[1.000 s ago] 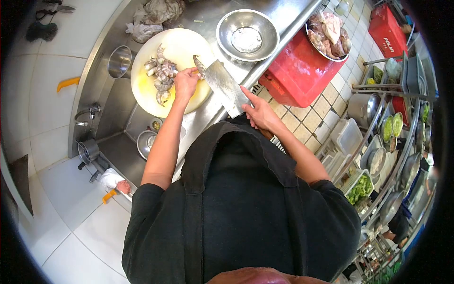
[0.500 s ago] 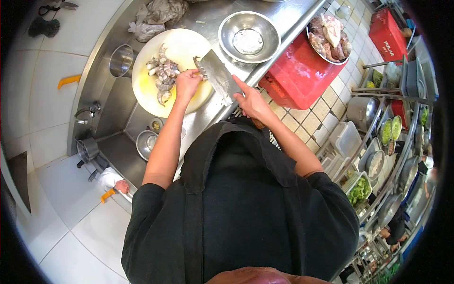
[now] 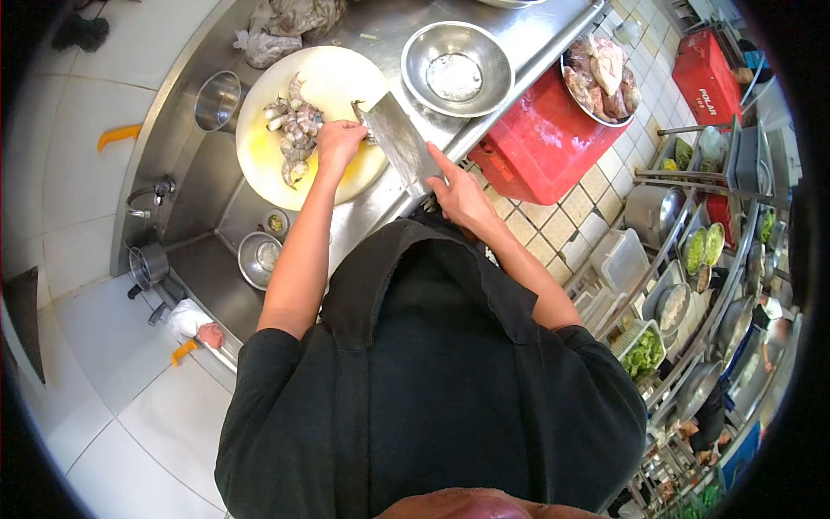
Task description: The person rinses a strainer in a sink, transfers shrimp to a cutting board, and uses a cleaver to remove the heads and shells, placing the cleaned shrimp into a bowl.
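Note:
On a round, yellow-stained cutting board [image 3: 350, 73] lies a pile of raw shrimp [image 3: 298, 130]. My right hand [image 3: 460, 192] grips a broad cleaver [image 3: 402, 143], its blade reaching over the board's right edge. My left hand [image 3: 339, 145] is closed, fingertips pinched on a single shrimp [image 3: 358, 112] at the blade's edge. Most of that shrimp is hidden by the fingers and the blade. Beyond the cleaver, a wide metal bowl [image 3: 456, 69] stands on the steel counter.
Left of the board are a metal container [image 3: 218, 101], a sink [image 3: 203, 272] with a faucet [image 3: 156, 195], and a small bowl [image 3: 258, 259]. Plastic bags [image 3: 298, 22] lie behind it. Right of the counter, a red crate [image 3: 553, 138] bears a bowl of meat [image 3: 603, 78]. Shelves [image 3: 692, 346] hold vegetables.
Both hands stay at the board's right side, with the cleaver still against the shrimp. The left fingers have shifted slightly; the whole view has moved a little.

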